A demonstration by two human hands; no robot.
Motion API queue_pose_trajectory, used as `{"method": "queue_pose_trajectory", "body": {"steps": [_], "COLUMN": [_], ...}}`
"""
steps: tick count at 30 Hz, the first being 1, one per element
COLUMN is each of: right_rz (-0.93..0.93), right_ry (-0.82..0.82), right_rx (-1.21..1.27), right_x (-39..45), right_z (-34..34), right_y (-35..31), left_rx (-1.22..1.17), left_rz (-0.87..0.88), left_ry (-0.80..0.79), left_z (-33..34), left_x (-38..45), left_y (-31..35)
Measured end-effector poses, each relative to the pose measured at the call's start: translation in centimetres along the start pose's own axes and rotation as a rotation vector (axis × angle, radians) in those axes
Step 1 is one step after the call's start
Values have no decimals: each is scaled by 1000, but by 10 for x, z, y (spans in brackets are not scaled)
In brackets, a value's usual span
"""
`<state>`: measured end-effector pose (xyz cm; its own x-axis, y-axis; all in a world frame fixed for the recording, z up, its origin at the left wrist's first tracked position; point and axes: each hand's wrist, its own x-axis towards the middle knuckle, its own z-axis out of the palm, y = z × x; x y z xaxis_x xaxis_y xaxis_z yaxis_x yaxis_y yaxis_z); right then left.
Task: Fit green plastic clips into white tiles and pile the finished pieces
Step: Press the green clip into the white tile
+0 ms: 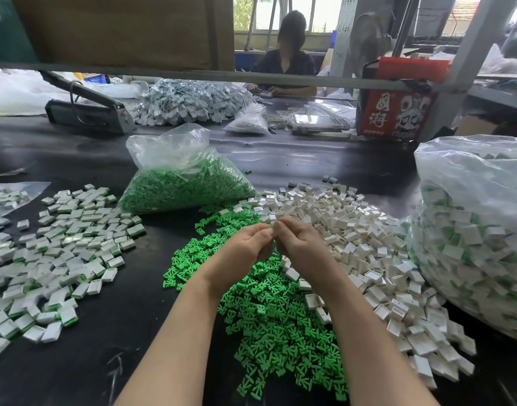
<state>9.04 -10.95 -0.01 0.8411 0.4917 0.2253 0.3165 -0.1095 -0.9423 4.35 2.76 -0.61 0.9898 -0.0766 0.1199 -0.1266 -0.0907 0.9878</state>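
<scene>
Clips (277, 326) loose, black tbl (110, 332), workshop

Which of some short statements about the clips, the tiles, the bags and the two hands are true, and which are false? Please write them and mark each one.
1. The loose green clips lie between the finished pieces and the white tiles. True.
2. The left hand rests flat on the table. False: it is raised and meets the right hand above the piles.
3. A clear bag of green clips lies beyond the hands. True.
4. The large bag at the right holds only green clips. False: mostly white pieces, some green.
</scene>
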Motion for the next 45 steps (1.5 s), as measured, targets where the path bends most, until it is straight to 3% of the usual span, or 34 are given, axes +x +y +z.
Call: {"method": "queue_pose_trajectory", "body": {"steps": [8,15,20,22,26,29,32,38,45], "right_rz": [-41,-257,-258,-211,-40,92,192,250,180], "right_ry": [52,45,62,54,83,156,99,-84,-70], "right_rx": [-181,-690,-721,-658,-221,3,241,426,556], "right_x": [-1,-5,-4,-3,1,3,2,2,2], "right_z": [1,5,8,7,7,5,1,4,2], "right_y": [2,-8,-10,-11,-10,-10,-11,-5,-4], "left_rx": [-89,-133,-57,5,56,-1,-4,-54,-79], "left_rz": [-16,22,62,103,175,148,107,126,180], "left_ry": [32,99,137,177,275,255,266,197,262], "left_z": [5,5,3,1,-5,-2,1,10,16], "left_x": [4,5,2,1,3,2,1,0,4], "left_y": [-7,-6,-3,-2,-2,1,3,11,13]}}
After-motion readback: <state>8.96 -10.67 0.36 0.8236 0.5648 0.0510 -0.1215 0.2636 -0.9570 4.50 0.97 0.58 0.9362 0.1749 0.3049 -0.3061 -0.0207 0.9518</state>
